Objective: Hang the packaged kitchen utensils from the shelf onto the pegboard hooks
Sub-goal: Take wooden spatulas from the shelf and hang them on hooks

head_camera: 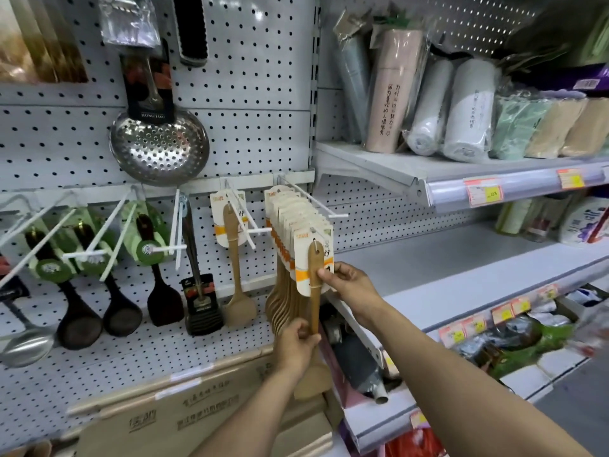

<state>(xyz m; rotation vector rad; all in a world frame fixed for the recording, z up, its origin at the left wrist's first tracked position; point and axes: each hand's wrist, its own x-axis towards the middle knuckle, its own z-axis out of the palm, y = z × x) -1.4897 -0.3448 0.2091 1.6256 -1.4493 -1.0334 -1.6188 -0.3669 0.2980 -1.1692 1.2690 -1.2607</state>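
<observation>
A packaged wooden spatula with a white and orange card hangs at the front of a row of several like it on a white pegboard hook. My right hand pinches the right edge of its card. My left hand grips its wooden handle lower down. The spatula's blade shows below my left hand. A single packaged wooden spatula hangs alone on the hook to the left.
Dark ladles and turners with green cards hang at left under a steel skimmer. Wooden cutting boards lean below. At right a grey shelf runs under a shelf of rolled goods.
</observation>
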